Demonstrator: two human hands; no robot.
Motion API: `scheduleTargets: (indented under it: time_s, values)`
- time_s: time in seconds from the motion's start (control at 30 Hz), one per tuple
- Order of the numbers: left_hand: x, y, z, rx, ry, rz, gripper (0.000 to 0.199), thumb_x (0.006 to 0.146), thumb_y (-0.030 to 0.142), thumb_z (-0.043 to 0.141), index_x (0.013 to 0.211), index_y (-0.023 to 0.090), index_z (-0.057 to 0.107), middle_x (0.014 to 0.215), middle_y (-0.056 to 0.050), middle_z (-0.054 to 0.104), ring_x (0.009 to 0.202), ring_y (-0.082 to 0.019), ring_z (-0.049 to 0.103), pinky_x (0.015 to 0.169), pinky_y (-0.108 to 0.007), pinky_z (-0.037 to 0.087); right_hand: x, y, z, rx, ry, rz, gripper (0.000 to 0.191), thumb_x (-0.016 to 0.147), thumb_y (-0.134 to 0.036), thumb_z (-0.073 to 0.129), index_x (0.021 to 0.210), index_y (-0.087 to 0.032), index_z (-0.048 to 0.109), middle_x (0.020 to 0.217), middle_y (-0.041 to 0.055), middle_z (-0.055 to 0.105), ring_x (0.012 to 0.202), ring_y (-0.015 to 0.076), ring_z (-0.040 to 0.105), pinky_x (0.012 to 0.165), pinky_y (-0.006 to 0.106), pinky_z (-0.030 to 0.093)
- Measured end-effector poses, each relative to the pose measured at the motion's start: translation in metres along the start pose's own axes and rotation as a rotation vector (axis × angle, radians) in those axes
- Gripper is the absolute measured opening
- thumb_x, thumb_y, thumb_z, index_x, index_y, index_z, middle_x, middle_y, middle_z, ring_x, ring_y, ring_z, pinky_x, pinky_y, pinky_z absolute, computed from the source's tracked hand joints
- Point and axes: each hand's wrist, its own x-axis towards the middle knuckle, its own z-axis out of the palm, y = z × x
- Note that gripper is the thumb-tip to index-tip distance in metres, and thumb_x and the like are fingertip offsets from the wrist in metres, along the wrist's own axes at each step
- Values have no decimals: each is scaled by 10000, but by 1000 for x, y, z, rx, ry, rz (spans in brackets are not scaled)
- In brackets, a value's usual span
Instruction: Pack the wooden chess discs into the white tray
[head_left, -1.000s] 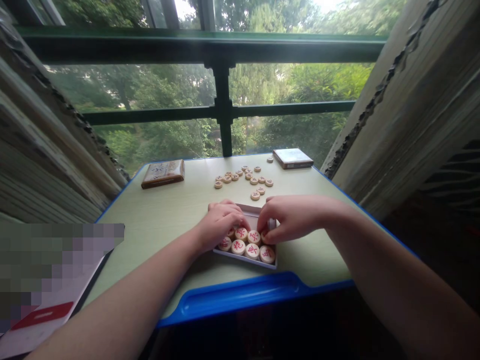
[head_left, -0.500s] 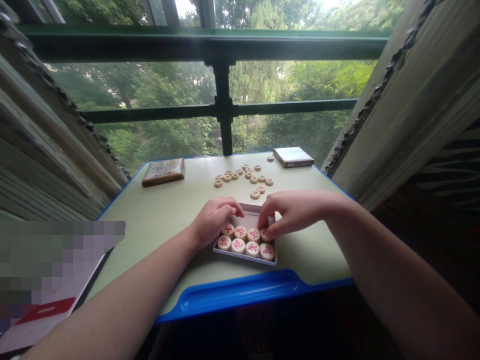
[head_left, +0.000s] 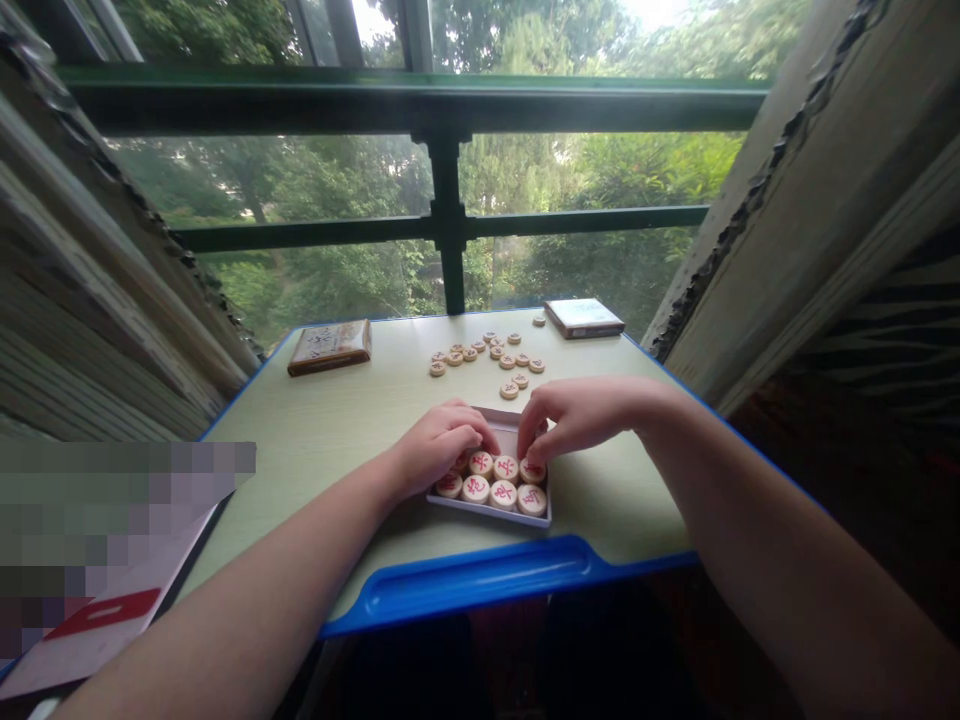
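Observation:
A shallow white box (head_left: 489,514) lies on the light table near its front edge. Two rows of round wooden pieces with red characters (head_left: 504,495) fill the near part of the box; its far part shows bare bottom. My left hand (head_left: 448,440) rests over the box's left side, fingers curled and apart, touching the upper left pieces and partly covering them. From the right, my right hand (head_left: 574,418) reaches in with thumb and forefinger at the rightmost piece of the upper row (head_left: 532,470). Whether that piece is gripped or only touched is unclear.
Several loose round pieces with dark characters (head_left: 508,362) lie beyond the box. A brown flat box (head_left: 330,347) sits at the back left, a pale flat box (head_left: 584,318) at the back right. The blue table edge has a tray groove (head_left: 480,578). Curtains flank the window.
My left hand has shifted slightly right and down, its fingers further over the upper row. My right fingers have moved a little at the upper right piece. The view has tilted slightly.

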Motion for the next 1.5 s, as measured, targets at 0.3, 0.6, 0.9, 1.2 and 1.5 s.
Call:
scheduleTargets:
  time_s: [0.3,0.6,0.9,1.2,1.5]
  values:
    - [0,-1,1,-34,20,8,331,695,202,355,688,166,684,767,-36,663,856,-186,531,850,-292,388,8,9,-5,17,227,43,345,688,-411,559,899,-171,686,824,32,666,730,150,556,582,214,372]
    - [5,-21,-21,-317,669,-163,306,635,186,387,778,135,653,824,-60,677,829,-179,569,724,-288,424,23,7,5,-116,337,112,234,649,-262,541,821,-163,665,795,47,657,688,147,562,544,212,385]
    - [10,-49,-35,-360,918,-331,258,585,227,423,731,148,620,761,-52,650,741,-179,551,623,-268,392,27,-2,14,158,317,196,87,603,-163,542,685,-161,569,636,4,621,537,113,594,453,173,407]
    - [7,-47,-33,-203,861,-390,225,623,309,481,724,165,621,669,-23,605,667,-167,515,587,-269,374,26,-15,21,173,335,289,94,662,-233,545,608,-167,507,494,10,557,452,126,530,427,215,374]
    - [16,-37,-18,-550,726,-276,220,666,286,457,710,129,605,630,-31,597,627,-139,533,576,-251,402,48,-12,36,-231,711,-173,213,727,-265,555,889,-214,685,876,40,651,807,177,478,760,297,359]
